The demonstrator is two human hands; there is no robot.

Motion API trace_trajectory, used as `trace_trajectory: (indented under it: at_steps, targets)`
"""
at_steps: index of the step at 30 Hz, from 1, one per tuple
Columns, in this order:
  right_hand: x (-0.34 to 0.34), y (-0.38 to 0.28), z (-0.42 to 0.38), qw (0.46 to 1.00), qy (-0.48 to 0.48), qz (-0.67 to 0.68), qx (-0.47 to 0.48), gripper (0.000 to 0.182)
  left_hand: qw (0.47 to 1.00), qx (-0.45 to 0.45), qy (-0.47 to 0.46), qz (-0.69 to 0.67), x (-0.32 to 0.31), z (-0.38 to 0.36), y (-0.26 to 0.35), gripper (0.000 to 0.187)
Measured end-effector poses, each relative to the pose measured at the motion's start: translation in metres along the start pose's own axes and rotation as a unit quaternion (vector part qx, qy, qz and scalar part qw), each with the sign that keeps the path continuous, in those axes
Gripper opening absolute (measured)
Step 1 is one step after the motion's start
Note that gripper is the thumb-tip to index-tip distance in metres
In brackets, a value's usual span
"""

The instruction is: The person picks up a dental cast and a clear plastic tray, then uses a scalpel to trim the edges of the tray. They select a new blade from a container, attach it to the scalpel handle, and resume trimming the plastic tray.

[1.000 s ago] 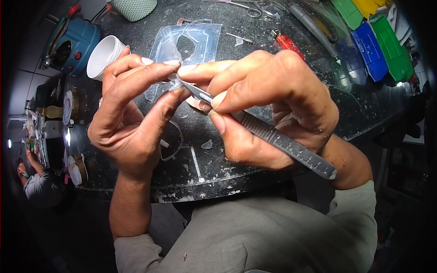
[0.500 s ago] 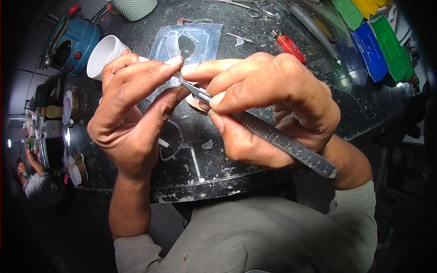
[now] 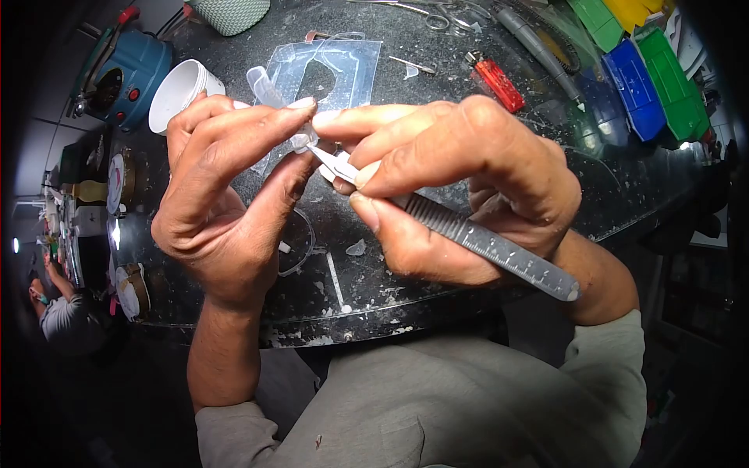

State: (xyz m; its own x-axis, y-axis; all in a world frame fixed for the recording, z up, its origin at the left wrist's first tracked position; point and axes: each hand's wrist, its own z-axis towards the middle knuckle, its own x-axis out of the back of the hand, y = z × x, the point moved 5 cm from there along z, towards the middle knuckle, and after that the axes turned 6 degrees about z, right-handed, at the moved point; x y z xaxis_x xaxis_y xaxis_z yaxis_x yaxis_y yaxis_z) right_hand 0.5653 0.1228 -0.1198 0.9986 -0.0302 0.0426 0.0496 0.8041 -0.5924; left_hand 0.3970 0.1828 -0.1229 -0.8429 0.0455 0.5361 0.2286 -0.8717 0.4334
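Observation:
My left hand (image 3: 226, 168) pinches a clear dental aligner (image 3: 264, 84) between thumb and fingers. One end of the aligner sticks up past the fingertips; the rest is partly hidden by them. My right hand (image 3: 468, 175) grips a scalpel (image 3: 499, 251) with a ruler-marked metal handle. The scalpel's blade points left and meets the aligner's near end, close to my left thumb. My right index fingertip is by the left fingertips. Behind the hands lies a clear plastic sheet (image 3: 360, 66) with an arch-shaped opening.
A white tub (image 3: 183, 93) and a blue machine (image 3: 133, 78) stand at left. Behind are scissors (image 3: 437, 19), a red lighter (image 3: 499, 84), a handpiece (image 3: 538, 54) and blue and green bins (image 3: 633, 90). Plastic scraps (image 3: 356, 248) lie in front. Another person (image 3: 66, 312) is far left.
The aligner has turned in my left fingers, its upper end now tilting further left. The scalpel blade has rolled slightly and catches more light. My right hand has shifted a little.

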Motion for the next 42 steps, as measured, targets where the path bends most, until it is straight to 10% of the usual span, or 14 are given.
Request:
trace_trajectory:
  at_steps: [42]
  targets:
    - [0.0051, 0.0047, 0.0014, 0.999, -0.010, -0.012, -0.044, 0.009, 0.999, -0.006, -0.004, 0.037, -0.0004, 0.0019, 0.0037, 0.033]
